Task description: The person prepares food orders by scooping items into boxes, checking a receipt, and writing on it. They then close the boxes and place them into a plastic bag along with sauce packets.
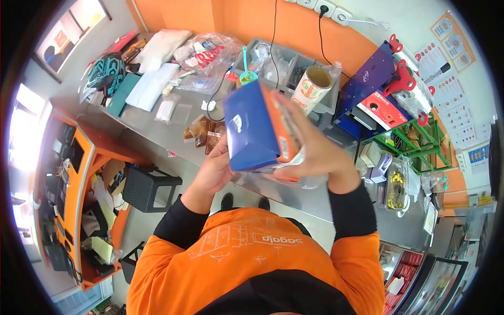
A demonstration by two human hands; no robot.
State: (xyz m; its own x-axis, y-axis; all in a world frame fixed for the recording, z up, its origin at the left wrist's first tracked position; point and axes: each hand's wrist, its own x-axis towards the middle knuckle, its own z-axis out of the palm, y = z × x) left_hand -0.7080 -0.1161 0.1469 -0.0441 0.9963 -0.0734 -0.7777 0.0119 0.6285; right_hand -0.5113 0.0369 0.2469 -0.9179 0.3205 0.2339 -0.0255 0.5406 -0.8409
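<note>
Orange shirt with black sleeves point(252, 262) fills the bottom of the view, and it is also the biggest thing. Beyond it runs a long grey steel counter point(152, 128), crowded with bags and papers at its far end. A purple metal machine with red knobs point(367, 79) stands at the right of the counter.

The blue and orange cardboard box point(251, 131) is held up in the air above the counter edge, tilted, with its blue face toward the camera. The right hand point(317, 152) grips the orange side, its fingers closed firmly around the box. The left hand point(212, 173) holds the lower corner, thumb on the blue face; its other fingers are hidden behind the box. A cream printed tape roll point(313, 86) stands just behind the box.
</note>
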